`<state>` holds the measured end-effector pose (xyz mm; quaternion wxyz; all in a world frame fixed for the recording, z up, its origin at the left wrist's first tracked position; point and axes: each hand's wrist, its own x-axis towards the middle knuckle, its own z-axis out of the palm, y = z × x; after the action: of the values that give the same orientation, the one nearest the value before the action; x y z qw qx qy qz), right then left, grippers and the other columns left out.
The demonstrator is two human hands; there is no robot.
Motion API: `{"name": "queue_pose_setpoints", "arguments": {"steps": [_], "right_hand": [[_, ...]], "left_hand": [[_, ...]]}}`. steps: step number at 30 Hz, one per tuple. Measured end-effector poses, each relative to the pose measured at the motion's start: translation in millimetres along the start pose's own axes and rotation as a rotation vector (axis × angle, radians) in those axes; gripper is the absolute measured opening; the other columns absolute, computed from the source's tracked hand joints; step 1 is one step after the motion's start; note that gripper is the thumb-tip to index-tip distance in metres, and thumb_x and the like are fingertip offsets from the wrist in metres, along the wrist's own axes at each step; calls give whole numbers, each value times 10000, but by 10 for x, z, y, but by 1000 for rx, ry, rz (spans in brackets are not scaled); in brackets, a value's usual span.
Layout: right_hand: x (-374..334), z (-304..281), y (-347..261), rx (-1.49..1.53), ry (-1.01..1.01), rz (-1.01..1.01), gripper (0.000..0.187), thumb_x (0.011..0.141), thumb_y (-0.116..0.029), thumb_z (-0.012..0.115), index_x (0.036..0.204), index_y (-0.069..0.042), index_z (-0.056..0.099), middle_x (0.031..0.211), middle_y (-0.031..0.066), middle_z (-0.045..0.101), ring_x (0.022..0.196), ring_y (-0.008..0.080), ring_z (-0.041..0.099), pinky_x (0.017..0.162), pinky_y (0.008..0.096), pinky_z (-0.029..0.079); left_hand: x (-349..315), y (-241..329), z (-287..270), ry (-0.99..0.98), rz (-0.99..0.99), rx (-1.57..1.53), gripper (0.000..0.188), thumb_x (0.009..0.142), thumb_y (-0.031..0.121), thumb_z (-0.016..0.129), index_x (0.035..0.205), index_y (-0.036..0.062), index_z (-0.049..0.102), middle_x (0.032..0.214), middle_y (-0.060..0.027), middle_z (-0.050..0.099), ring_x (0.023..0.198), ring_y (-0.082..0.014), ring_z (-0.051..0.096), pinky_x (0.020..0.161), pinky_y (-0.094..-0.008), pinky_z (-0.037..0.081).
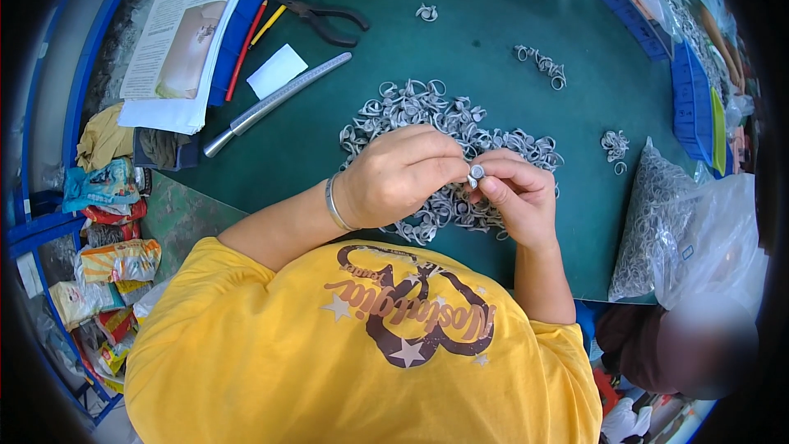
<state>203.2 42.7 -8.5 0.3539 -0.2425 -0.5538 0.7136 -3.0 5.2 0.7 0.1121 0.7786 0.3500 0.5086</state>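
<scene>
Above a large pile of grey metal rings, both my hands meet at one small ring with a round, flat top. My right hand pinches it between thumb and forefinger. From the other side my left hand, with a silver bangle at its wrist, is closed, its fingertips pressed together against the same ring. Whether a tiny part sits between the left fingertips is hidden. The pile spreads behind, below and between my hands on the green tabletop.
A ring mandrel, white paper slip, pliers and pencils lie left. Small ring clusters are right. A plastic bag of rings stands at the right edge beside a person. Blue bins line the far right.
</scene>
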Motion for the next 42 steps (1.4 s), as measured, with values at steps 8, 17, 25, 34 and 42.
{"name": "queue_pose_setpoints", "arguments": {"steps": [8, 17, 25, 34, 42], "right_hand": [[4, 4, -7, -52, 8, -36, 123, 873, 32, 629, 978, 54, 690, 949, 126, 649, 738, 128, 615, 647, 223, 513], [10, -3, -39, -130, 2, -66, 123, 854, 39, 645, 967, 46, 693, 935, 124, 657, 742, 137, 622, 647, 232, 515], [128, 120, -76, -774, 97, -501, 187, 763, 65, 697, 939, 1, 696, 969, 140, 679, 842, 217, 664, 685, 279, 534], [307, -138, -143, -890, 234, -147, 122, 836, 38, 624, 945, 6, 666, 941, 81, 653, 806, 148, 612, 649, 239, 484], [801, -114, -70, -1125, 40, -92, 119, 826, -46, 662, 934, 1, 674, 857, 127, 624, 714, 268, 613, 614, 347, 473]], "left_hand": [[7, 15, -13, -6, 3, 3, 184, 695, -31, 720, 866, -18, 652, 815, -116, 635, 674, -241, 628, 583, -295, 508], [-4, 31, 7, 3, -31, -18, 155, 726, -28, 718, 870, -13, 662, 824, -124, 642, 687, -241, 635, 595, -298, 513], [36, -56, -33, -16, -900, -899, 168, 821, -44, 693, 979, -29, 637, 906, -69, 675, 829, -127, 666, 733, -247, 561], [452, -1326, -219, 233, -969, -194, 170, 852, -20, 642, 1021, -32, 656, 875, -81, 693, 743, -115, 669, 653, -229, 534], [404, -1696, -103, 107, -921, 195, 136, 785, 57, 681, 914, 30, 716, 803, -121, 712, 741, -234, 693, 732, -317, 544]]}}
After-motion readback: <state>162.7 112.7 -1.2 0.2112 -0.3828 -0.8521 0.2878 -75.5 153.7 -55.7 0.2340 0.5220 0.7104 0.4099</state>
